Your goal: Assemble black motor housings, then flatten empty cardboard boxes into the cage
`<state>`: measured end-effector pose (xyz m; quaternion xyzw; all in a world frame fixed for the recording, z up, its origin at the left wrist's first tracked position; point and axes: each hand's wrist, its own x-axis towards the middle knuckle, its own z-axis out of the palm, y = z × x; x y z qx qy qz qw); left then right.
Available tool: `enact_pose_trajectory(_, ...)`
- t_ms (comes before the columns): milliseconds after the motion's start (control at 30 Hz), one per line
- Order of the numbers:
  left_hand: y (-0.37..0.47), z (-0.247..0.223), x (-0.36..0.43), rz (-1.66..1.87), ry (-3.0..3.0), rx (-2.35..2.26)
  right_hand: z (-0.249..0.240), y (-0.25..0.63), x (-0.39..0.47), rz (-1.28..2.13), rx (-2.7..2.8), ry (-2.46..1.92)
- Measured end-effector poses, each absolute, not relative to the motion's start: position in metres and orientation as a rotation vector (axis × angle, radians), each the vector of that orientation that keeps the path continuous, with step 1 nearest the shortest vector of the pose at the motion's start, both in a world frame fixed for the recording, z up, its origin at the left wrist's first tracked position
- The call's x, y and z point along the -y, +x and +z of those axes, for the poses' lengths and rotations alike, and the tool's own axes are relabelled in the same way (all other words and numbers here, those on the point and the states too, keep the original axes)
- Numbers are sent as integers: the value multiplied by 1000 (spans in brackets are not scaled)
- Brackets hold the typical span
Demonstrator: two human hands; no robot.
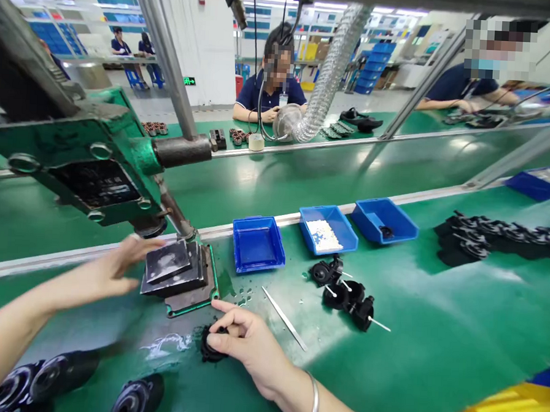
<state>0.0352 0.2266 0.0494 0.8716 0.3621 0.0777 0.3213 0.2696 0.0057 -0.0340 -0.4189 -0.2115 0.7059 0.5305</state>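
Note:
My left hand point(108, 270) is stretched out beside the green hand press point(97, 160), fingers extended and apart, holding nothing. Its fingertips reach toward the stacked metal blocks point(175, 265) under the press ram; whether they touch is unclear. Lower on the green table, my right hand point(253, 346) pinches a round black plastic part point(211, 345) between thumb and fingers, in front of the press base. The index finger points toward a corner of that base. Part of the black piece is hidden behind the fingers.
Black cylindrical parts point(138, 398) lie at lower left. A white stick point(284, 318) rests right of centre, near black parts with white rods point(350, 299). Behind stand a blue tray point(258, 245), a bin of white pieces point(328, 230) and another bin point(385, 221). Co-workers sit across.

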Motion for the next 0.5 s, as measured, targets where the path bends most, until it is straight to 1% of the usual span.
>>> enact_pose_trajectory(67,34,32,-208,101,2248,-996,-34,270,-6,1705,461,-976)
enact_pose_trajectory(200,52,9,-191,267,2277,-1139,-34,268,-7,1703,411,-910)
enact_pose_trajectory(500,58,11,-194,275,2293,-1135,-34,266,-9,1727,415,-887)
